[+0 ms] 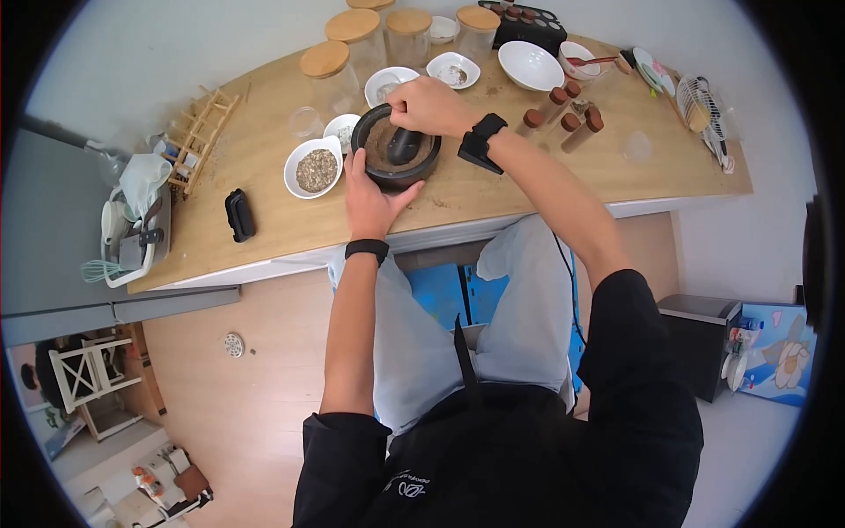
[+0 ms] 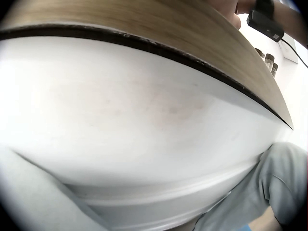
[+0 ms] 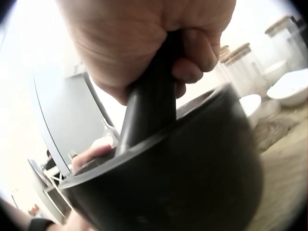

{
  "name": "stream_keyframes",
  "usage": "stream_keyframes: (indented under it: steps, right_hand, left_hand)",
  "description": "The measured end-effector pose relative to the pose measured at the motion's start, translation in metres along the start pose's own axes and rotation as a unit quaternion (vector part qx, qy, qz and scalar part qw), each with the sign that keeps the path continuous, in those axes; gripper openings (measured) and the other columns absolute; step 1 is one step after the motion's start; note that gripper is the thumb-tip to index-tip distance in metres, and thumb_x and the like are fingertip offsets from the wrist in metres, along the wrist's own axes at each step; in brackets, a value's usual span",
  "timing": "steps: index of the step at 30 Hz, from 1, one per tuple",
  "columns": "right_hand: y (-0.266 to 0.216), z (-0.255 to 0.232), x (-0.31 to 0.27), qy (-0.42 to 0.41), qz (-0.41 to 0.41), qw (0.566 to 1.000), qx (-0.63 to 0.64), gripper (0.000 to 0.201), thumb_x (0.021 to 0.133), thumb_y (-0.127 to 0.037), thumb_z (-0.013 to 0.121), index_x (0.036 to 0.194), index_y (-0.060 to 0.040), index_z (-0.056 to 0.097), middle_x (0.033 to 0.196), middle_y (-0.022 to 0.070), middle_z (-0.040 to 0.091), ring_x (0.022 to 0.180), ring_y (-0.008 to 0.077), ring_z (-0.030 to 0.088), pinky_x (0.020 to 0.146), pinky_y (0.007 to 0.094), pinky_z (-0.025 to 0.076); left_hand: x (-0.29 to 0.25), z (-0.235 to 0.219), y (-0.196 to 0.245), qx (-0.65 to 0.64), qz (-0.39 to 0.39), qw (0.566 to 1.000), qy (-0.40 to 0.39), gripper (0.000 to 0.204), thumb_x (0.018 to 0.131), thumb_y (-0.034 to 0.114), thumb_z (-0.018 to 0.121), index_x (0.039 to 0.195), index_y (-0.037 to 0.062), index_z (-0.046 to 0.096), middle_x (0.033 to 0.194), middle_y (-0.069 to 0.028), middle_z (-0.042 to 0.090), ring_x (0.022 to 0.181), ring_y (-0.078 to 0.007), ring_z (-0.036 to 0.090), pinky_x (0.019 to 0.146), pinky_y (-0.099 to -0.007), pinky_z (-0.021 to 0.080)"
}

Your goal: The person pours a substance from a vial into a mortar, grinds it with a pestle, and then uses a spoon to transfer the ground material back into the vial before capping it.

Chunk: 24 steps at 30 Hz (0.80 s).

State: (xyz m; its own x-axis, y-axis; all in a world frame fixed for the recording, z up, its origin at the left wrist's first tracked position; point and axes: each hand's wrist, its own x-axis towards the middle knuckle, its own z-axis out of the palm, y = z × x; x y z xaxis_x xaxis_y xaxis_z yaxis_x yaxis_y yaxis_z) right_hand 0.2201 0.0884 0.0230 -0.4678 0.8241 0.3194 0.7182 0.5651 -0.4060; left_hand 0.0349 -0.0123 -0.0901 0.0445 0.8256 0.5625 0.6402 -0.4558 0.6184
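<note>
The right hand [image 1: 436,107] has its grip curled tight round the top of a black stone pestle [image 1: 405,146], so that end is hidden in the fist. The pestle stands tilted in a round black stone mortar [image 1: 424,173] with brown powder [image 1: 377,146] inside. The mortar sits near the middle of the light wooden counter [image 1: 273,97]. The left hand [image 1: 370,204] hugs its left near side, thumb stretched along the wall and fingers up at the rim. A white bowl of speckled bits [image 1: 290,172] is just to the left, too small to name. A smaller white bowl [image 1: 331,132] is partly covered by the mortar. The farthest wooden-lidded jar [image 1: 370,3] is cut off. The right wrist view hides the powder; the left wrist view misses the mortar.
</note>
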Motion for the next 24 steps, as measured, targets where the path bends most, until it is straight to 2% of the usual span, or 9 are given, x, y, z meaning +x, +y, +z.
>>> stream_keyframes:
  steps: [2,4,6,8,12,16,18,22,24]
  right_hand:
    - [0.002,0.005,0.005,0.039,-0.044,0.997,-0.041,0.012,0.078,-0.012,0.065,0.072,-0.0038,0.061,0.071,0.0123,0.061,0.065,0.0359,0.061,0.059,0.0451,0.049]
    - [-0.007,0.019,0.004,0.211,-0.081,0.973,0.040,0.014,0.078,-0.013,0.064,0.069,-0.0031,0.059,0.067,0.0129,0.061,0.063,0.0363,0.060,0.058,0.0463,0.048]
    - [-0.006,0.015,0.001,0.164,-0.081,0.981,0.061,0.014,0.078,-0.013,0.064,0.070,-0.0029,0.060,0.068,0.0133,0.062,0.063,0.0365,0.060,0.059,0.0465,0.049]
    - [-0.001,-0.005,0.001,0.001,-0.029,0.999,0.023,0.014,0.077,-0.017,0.065,0.068,-0.0055,0.063,0.069,0.0151,0.065,0.066,0.0367,0.064,0.062,0.0479,0.052]
    - [0.002,0.017,-0.004,0.148,-0.077,0.985,0.052,0.014,0.079,-0.015,0.067,0.072,-0.0030,0.062,0.074,0.0133,0.065,0.067,0.0366,0.064,0.061,0.0464,0.050]
    - [0.008,0.005,-0.001,0.075,-0.023,0.997,0.006,0.016,0.079,-0.016,0.067,0.072,-0.0027,0.060,0.074,0.0134,0.064,0.069,0.0362,0.064,0.063,0.0453,0.051]
    - [0.004,0.009,-0.003,0.156,-0.058,0.986,-0.015,0.017,0.078,-0.016,0.067,0.071,-0.0030,0.060,0.074,0.0133,0.064,0.068,0.0358,0.064,0.062,0.0453,0.050]
    - [0.006,0.010,-0.002,0.051,-0.058,0.996,0.042,0.016,0.079,-0.017,0.068,0.071,-0.0052,0.061,0.074,0.0107,0.063,0.068,0.0343,0.064,0.060,0.0445,0.050]
    - [0.006,0.008,0.002,0.152,-0.045,0.987,-0.024,0.015,0.078,-0.016,0.067,0.071,-0.0041,0.061,0.075,0.0122,0.064,0.068,0.0355,0.063,0.062,0.0448,0.050]
  left_hand:
    - [0.004,0.003,-0.001,0.004,0.007,1.000,0.010,0.121,0.060,0.043,0.099,0.147,-0.0076,0.031,0.141,-0.0279,0.047,0.131,-0.0426,0.049,0.113,-0.0455,0.041]
    - [0.000,0.004,-0.001,0.008,0.009,1.000,0.014,0.121,0.060,0.042,0.099,0.147,-0.0077,0.032,0.141,-0.0280,0.046,0.132,-0.0426,0.048,0.113,-0.0454,0.041]
    - [0.000,0.002,-0.002,0.007,0.000,1.000,0.006,0.120,0.060,0.044,0.099,0.149,-0.0007,0.032,0.148,-0.0357,0.040,0.134,-0.0493,0.046,0.114,-0.0477,0.042]
    - [-0.002,0.001,-0.003,0.003,-0.006,1.000,-0.001,0.120,0.060,0.044,0.099,0.149,-0.0007,0.032,0.149,-0.0360,0.039,0.135,-0.0491,0.046,0.114,-0.0478,0.042]
    - [0.000,0.003,-0.004,0.009,-0.008,1.000,-0.004,0.121,0.059,0.043,0.099,0.149,-0.0011,0.032,0.149,-0.0364,0.039,0.136,-0.0485,0.045,0.114,-0.0481,0.041]
    - [-0.003,-0.003,-0.002,-0.012,-0.010,1.000,-0.009,0.121,0.059,0.043,0.100,0.149,-0.0019,0.032,0.149,-0.0364,0.039,0.136,-0.0485,0.045,0.114,-0.0481,0.042]
    - [0.000,0.003,-0.003,-0.008,0.000,1.000,0.007,0.121,0.059,0.043,0.100,0.149,-0.0019,0.032,0.149,-0.0366,0.039,0.136,-0.0488,0.045,0.114,-0.0480,0.042]
    - [-0.002,0.002,-0.002,0.000,-0.011,1.000,-0.004,0.121,0.059,0.043,0.099,0.148,-0.0019,0.032,0.149,-0.0368,0.039,0.136,-0.0489,0.045,0.114,-0.0483,0.041]
    - [0.000,0.001,-0.001,-0.014,-0.004,1.000,0.002,0.120,0.060,0.044,0.099,0.148,-0.0018,0.033,0.148,-0.0365,0.039,0.136,-0.0492,0.045,0.114,-0.0485,0.041]
